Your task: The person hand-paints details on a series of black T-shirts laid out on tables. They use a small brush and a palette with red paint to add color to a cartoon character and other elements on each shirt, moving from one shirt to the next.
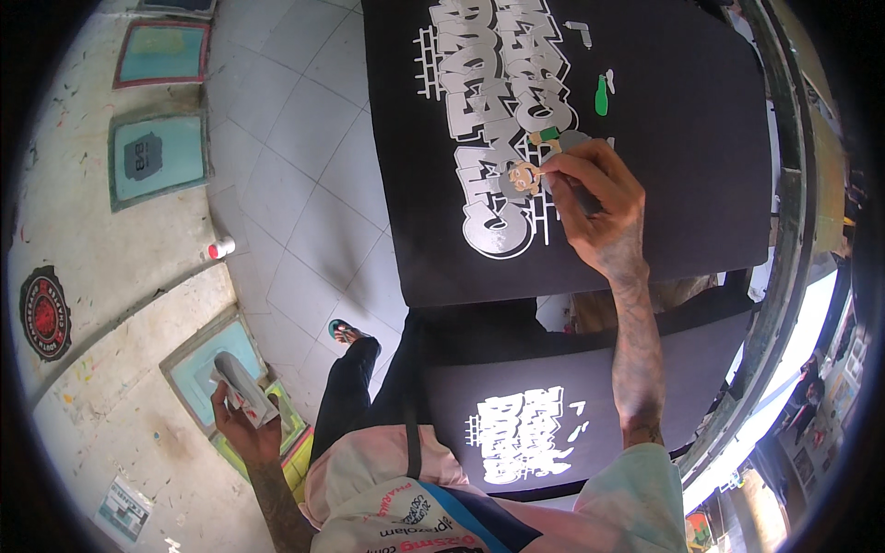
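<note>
A black fabric panel (682, 184) lies in front of me with a large white and grey lettering print (479, 120). Beside the lettering is a small printed cartoon figure (522, 179) with a tan face and a green patch. My right hand (599, 198) is over the print, its thumb and fingertips pinched together at the edge of the figure. Whatever is in that pinch is too small or hidden to tell. Off to the left, well away from the fabric, my left hand (247, 429) is closed around a white and grey box-like holder (244, 392) with red marks.
A second black panel (627, 396) with a smaller white print lies nearer me. Framed screens (159, 158) lean along the stained wall at left, near a red and white small container (221, 247). A long dark rail (795, 184) borders the right side. Tiled floor (304, 175) shows between.
</note>
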Tool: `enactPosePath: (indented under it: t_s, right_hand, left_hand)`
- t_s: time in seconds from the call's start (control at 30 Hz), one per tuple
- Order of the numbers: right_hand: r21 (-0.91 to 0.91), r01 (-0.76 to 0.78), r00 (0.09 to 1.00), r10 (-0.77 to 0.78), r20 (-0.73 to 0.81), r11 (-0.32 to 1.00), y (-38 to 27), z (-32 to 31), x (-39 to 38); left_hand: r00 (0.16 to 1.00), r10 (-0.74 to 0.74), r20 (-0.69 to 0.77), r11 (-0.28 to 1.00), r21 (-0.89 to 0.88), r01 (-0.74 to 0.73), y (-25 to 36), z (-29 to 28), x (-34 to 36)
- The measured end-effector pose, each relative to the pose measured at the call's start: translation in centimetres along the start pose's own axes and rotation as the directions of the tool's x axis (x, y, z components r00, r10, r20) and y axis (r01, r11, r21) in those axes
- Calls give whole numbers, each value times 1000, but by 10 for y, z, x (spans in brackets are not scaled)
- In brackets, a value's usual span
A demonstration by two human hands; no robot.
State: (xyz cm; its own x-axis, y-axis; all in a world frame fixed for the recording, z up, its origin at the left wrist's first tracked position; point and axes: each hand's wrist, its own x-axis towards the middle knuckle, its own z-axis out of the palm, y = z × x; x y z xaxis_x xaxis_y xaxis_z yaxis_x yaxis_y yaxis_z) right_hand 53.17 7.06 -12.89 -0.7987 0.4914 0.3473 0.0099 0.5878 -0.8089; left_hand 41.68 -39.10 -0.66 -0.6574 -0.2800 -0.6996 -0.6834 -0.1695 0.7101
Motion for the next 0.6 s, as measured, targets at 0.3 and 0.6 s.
enactPosePath:
  t_s: [0.3, 0.6]
  right_hand:
    - [-35, 4, 1000, -4, 1, 999, -1, 0, 0]
    - [-28, 5, 1000, -5, 6, 1000, 0, -1, -1]
  left_hand:
    - [992, -26, 120, 999, -42, 31, 3, -16, 9]
    - [992, -48, 113, 999, -11, 50, 1, -21, 11]
